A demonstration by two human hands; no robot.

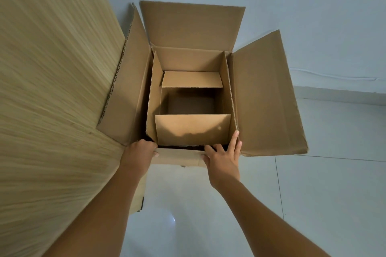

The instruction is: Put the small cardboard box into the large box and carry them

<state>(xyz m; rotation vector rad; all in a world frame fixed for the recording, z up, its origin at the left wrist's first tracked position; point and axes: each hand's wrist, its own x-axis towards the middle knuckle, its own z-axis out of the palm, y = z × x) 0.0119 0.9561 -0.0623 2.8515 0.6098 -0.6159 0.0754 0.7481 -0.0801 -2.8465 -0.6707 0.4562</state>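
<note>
— Boxes first: where is the small brown open-topped cardboard box (193,108)?

— Already inside the large brown cardboard box (265,97), straight ahead of both hands, against its near wall.

— And the hands?

— Left hand (139,155) curls over the large box's near-left rim corner; right hand (223,159) rests half-open on the near-right rim, fingers spread. Both equally near. I judge lifting comes next.

— Count?

— Two boxes, two hands, four flaps on the large box.
</note>
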